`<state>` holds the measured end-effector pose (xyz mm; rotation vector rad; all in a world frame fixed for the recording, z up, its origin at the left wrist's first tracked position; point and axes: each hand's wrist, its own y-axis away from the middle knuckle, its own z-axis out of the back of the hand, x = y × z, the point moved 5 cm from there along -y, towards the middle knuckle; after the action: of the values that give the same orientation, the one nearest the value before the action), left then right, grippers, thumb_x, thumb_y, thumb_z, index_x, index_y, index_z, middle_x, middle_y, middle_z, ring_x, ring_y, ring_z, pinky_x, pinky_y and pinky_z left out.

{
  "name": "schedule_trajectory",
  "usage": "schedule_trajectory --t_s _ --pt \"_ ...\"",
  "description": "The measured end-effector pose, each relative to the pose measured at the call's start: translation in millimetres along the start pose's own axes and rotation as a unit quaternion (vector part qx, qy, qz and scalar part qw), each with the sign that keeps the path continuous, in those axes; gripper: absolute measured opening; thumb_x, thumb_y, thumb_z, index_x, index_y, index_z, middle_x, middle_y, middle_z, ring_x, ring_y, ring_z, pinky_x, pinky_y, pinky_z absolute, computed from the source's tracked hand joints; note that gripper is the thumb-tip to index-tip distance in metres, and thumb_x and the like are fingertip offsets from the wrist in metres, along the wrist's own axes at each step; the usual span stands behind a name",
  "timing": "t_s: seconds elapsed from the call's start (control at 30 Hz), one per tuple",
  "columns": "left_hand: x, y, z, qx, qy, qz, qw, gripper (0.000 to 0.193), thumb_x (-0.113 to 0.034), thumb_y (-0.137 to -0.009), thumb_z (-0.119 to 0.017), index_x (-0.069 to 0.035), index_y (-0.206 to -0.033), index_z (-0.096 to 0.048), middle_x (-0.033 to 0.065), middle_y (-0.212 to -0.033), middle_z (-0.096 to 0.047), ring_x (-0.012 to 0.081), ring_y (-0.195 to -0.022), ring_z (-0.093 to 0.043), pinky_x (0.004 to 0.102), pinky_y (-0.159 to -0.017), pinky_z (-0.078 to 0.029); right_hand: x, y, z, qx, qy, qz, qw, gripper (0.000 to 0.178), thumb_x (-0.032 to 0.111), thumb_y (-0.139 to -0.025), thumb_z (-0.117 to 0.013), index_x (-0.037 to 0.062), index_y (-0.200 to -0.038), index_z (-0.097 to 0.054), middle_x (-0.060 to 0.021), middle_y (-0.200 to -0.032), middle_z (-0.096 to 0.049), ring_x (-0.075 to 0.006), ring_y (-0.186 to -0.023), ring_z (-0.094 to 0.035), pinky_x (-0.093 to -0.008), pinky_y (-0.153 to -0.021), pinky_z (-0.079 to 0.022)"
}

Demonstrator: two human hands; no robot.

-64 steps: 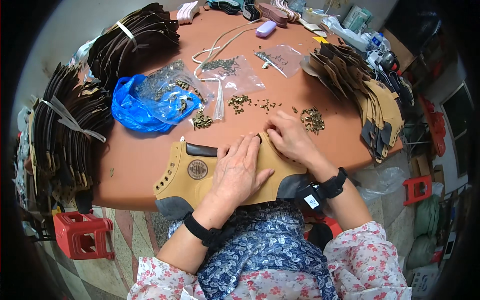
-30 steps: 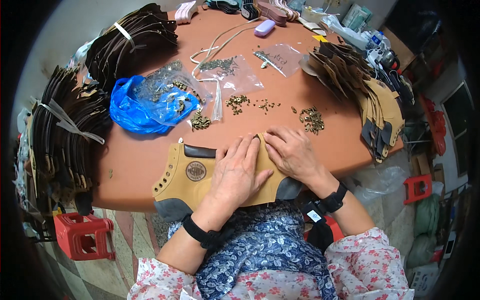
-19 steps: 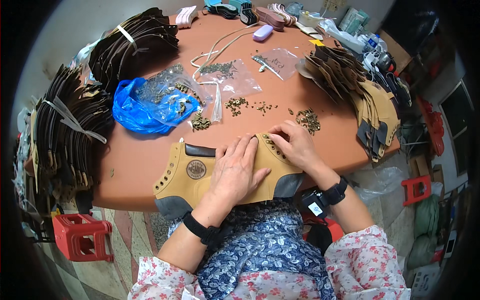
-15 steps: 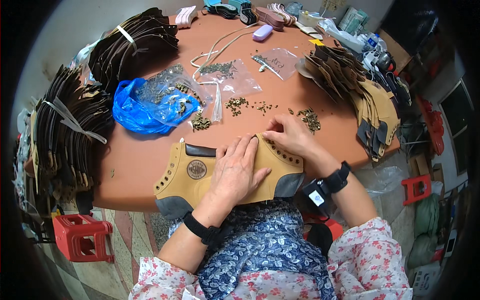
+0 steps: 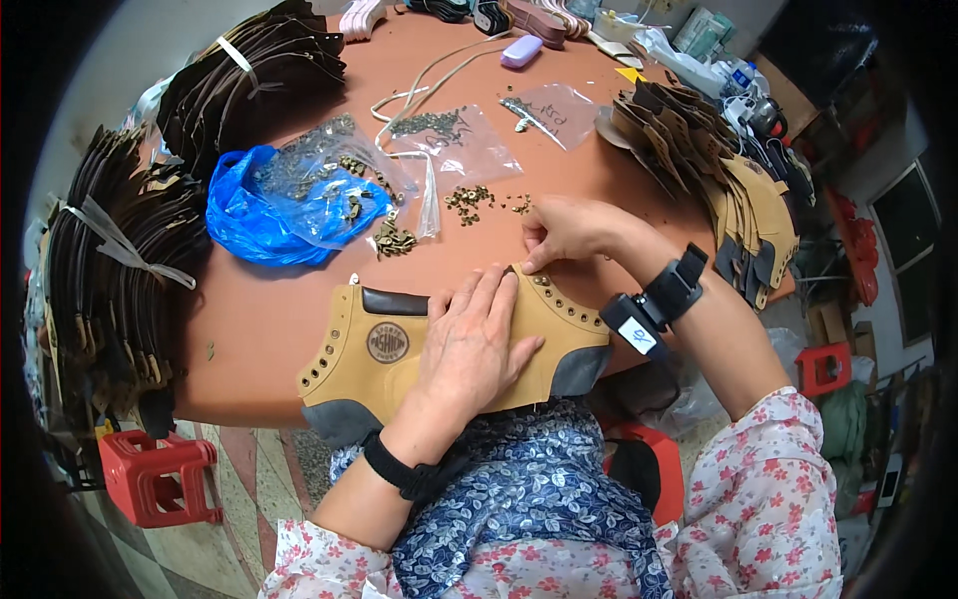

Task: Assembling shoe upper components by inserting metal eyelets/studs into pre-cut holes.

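Observation:
A tan shoe upper (image 5: pixel 561 331) with dark grey corners, a brown padded collar and a round printed mark lies at the table's near edge. Rows of brass eyelets line both its sides. My left hand (image 5: pixel 467 344) presses flat on its middle, fingers stretched out. At the upper's top right corner, above the eyelet row, my right hand (image 5: pixel 574 232) pinches thumb against forefinger. Whatever sits between those fingertips is too small or hidden to make out. Just beyond the upper lie small brass pieces (image 5: pixel 467 203) in loose piles; some brass pieces (image 5: pixel 394 240) spill near a blue plastic bag (image 5: pixel 249 225).
Bundled dark uppers (image 5: pixel 125 270) stand at the left, with another bundle (image 5: pixel 249 85) behind. Stacked tan uppers (image 5: pixel 753 205) hang over the right edge. Clear bags (image 5: pixel 474 160) of small parts, a white cord (image 5: pixel 429 85) and a lilac case (image 5: pixel 521 52) occupy the far side. A red stool (image 5: pixel 155 474) stands lower left.
My right hand has moved slightly left and down to the upper's corner, its forearm swinging up and outward. My left hand remains flat on the upper. The view has shifted slightly.

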<state>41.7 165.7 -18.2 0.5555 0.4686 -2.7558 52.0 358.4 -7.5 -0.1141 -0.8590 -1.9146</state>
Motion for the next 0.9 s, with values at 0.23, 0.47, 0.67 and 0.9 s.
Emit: schedule_trajectory --t_s 0.23,0.47,0.67,0.9 --pt "-1 1 0 -0.007 -0.008 -0.005 1.000 0.070 -0.043 -0.084 -0.070 -0.002 -0.138 -0.049 0.0153 -0.142 -0.050 0.0295 -0.133 -0.045 0.0469 -0.107 -0.033 10 -10 3 0.040 0.088 -0.020 0.995 0.036 0.033 -0.072 -0.087 0.0041 -0.079 -0.066 -0.0063 -0.066 -0.066 -0.0185 -0.061 -0.063 -0.0349 -0.054 -0.048" --pt "1 1 -3 -0.021 -0.012 -0.015 1.000 0.070 -0.044 -0.084 -0.070 -0.003 -0.137 -0.050 0.0159 -0.142 -0.050 0.0293 -0.133 -0.046 0.0468 -0.107 -0.033 4 1 5 0.028 0.020 0.035 0.999 0.039 0.031 -0.073 -0.086 0.0012 -0.082 -0.064 -0.0049 -0.068 -0.066 -0.0164 -0.064 -0.062 -0.0315 -0.057 -0.049" --pt "4 -2 -2 -0.018 -0.004 -0.004 1.000 0.070 -0.044 -0.083 -0.071 -0.003 -0.136 -0.051 0.0155 -0.141 -0.051 0.0287 -0.132 -0.047 0.0471 -0.107 -0.033 0 16 -1 -0.012 0.005 0.083 0.996 0.046 0.029 -0.071 -0.088 0.0016 -0.098 -0.061 -0.0059 -0.083 -0.065 -0.0171 -0.078 -0.061 -0.0317 -0.069 -0.049" --pt "3 2 -7 -0.026 -0.005 -0.011 1.000 0.070 -0.045 -0.084 -0.070 -0.003 -0.136 -0.050 0.0152 -0.141 -0.051 0.0289 -0.132 -0.047 0.0468 -0.106 -0.034 0 8 -3 0.013 0.020 0.087 0.996 0.043 0.027 -0.071 -0.087 0.0027 -0.092 -0.059 -0.0058 -0.080 -0.064 -0.0188 -0.076 -0.060 -0.0336 -0.067 -0.047"
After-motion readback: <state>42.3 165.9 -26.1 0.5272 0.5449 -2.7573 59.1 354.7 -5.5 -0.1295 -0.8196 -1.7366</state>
